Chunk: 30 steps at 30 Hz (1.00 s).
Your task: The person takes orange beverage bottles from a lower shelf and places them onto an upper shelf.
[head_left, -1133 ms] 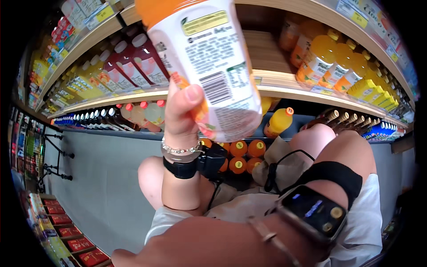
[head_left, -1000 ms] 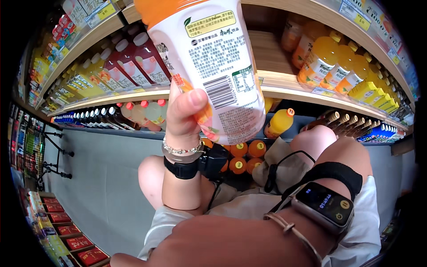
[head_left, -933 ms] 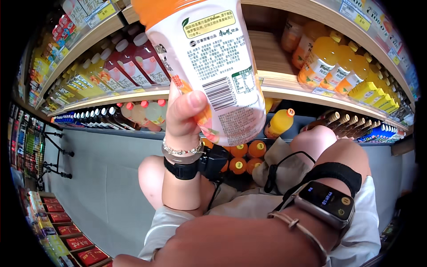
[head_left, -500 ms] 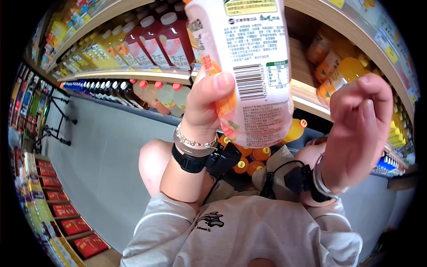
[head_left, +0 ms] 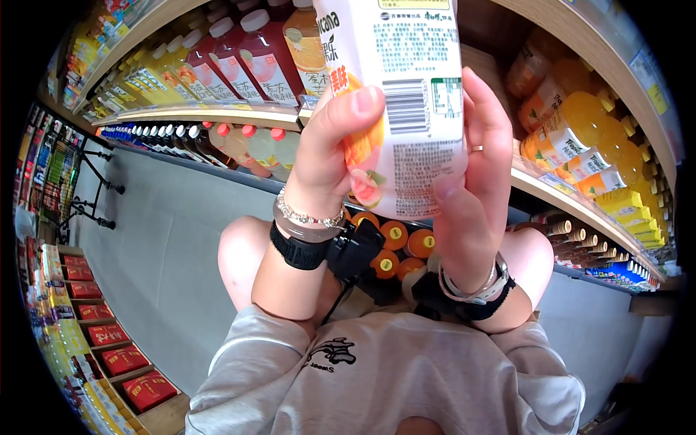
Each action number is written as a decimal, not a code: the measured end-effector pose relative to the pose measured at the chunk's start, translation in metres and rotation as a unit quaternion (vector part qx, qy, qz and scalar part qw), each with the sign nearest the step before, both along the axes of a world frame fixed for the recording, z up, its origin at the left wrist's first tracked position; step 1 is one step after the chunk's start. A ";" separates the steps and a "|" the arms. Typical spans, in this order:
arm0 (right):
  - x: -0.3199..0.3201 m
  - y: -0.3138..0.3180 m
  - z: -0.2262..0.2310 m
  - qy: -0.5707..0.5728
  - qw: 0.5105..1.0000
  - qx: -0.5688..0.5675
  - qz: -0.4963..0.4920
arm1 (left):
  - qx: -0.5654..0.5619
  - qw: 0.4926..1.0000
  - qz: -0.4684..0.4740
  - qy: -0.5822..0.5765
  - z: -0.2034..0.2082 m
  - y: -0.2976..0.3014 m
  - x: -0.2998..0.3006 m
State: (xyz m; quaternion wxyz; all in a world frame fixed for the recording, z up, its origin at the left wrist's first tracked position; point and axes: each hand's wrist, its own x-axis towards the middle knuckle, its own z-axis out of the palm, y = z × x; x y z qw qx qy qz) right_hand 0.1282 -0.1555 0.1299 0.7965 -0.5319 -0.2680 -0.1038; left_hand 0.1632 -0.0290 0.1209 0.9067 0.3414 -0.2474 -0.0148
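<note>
Close before me is a large juice bottle (head_left: 406, 159) with a white and pink label, a barcode and fruit pictures; its top runs out of view. My left hand (head_left: 333, 138) grips its left side, thumb across the label and the other fingers hidden behind. On the lower right of the bottle lies my right hand (head_left: 478, 181), its thumb on the front and its fingers curled round the side. Below the bottle, between my knees, several orange-capped bottles (head_left: 395, 235) stand close together.
A wooden shelf (head_left: 196, 114) ahead holds dark red juice bottles (head_left: 272, 61) and yellow ones. Orange juice bottles (head_left: 558, 138) lie on the right shelf (head_left: 544, 174). Red boxes (head_left: 148, 390) line a shelf at lower left. A black wheeled rack (head_left: 94, 177) stands on the grey floor (head_left: 159, 239).
My right hand has come in from the right and taken hold of the juice bottle's lower right side. The bottle has shifted slightly upward, still in my left hand.
</note>
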 end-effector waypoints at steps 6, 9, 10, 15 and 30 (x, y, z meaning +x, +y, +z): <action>0.005 -0.001 -0.005 -0.005 1.000 0.003 -0.017 | -0.017 1.000 -0.007 -0.004 -0.002 -0.003 0.004; 0.005 -0.003 -0.006 0.011 1.000 0.007 -0.019 | -0.013 0.999 -0.034 -0.023 0.000 -0.001 0.005; 0.005 -0.004 -0.006 0.015 1.000 0.008 -0.017 | -0.013 0.999 -0.039 -0.013 0.001 0.000 0.004; -0.001 -0.004 -0.005 0.042 0.999 0.006 0.014 | 0.008 0.999 -0.038 -0.004 0.005 0.004 0.001; -0.010 -0.004 0.003 0.055 0.995 0.041 0.069 | -0.014 0.996 -0.087 -0.006 0.003 0.008 0.000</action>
